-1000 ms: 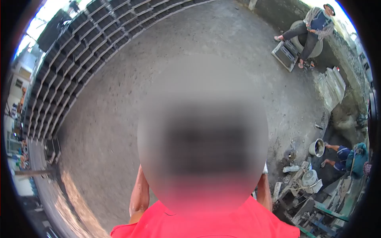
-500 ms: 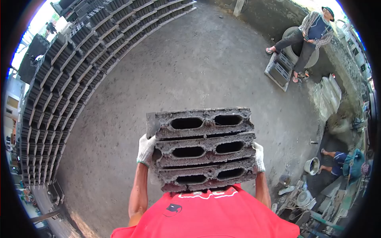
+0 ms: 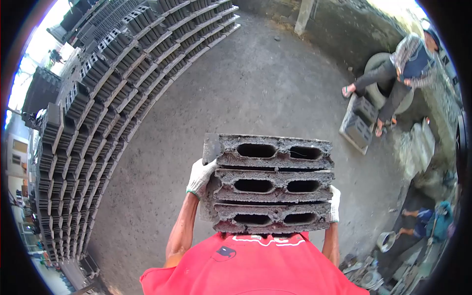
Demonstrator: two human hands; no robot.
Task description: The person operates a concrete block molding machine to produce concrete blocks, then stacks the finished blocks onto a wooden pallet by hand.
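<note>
Three hollow concrete blocks [image 3: 273, 186] stand side by side in front of my red shirt, their rough faces with paired oval holes turned up. A flat grey board [image 3: 211, 147] shows beneath them along the left. My left hand [image 3: 200, 177], in a white knit glove, is closed on the left edge of this load. Opposite it, my right hand [image 3: 335, 202], gloved the same way, grips the right side; its fingers are mostly hidden behind the blocks.
Tall stacked rows of blocks on boards [image 3: 118, 93] curve along the left. At right, a seated person [image 3: 413, 64] has a board with blocks [image 3: 361, 120] by their feet. Lower right are another person [image 3: 425, 221], a bucket [image 3: 386, 241] and clutter. Concrete floor [image 3: 236, 83] lies ahead.
My view has turned somewhat, and the stacked rows look larger at left. The held blocks sit farther right in view, still between both hands. The seated person appears farther right and lower.
</note>
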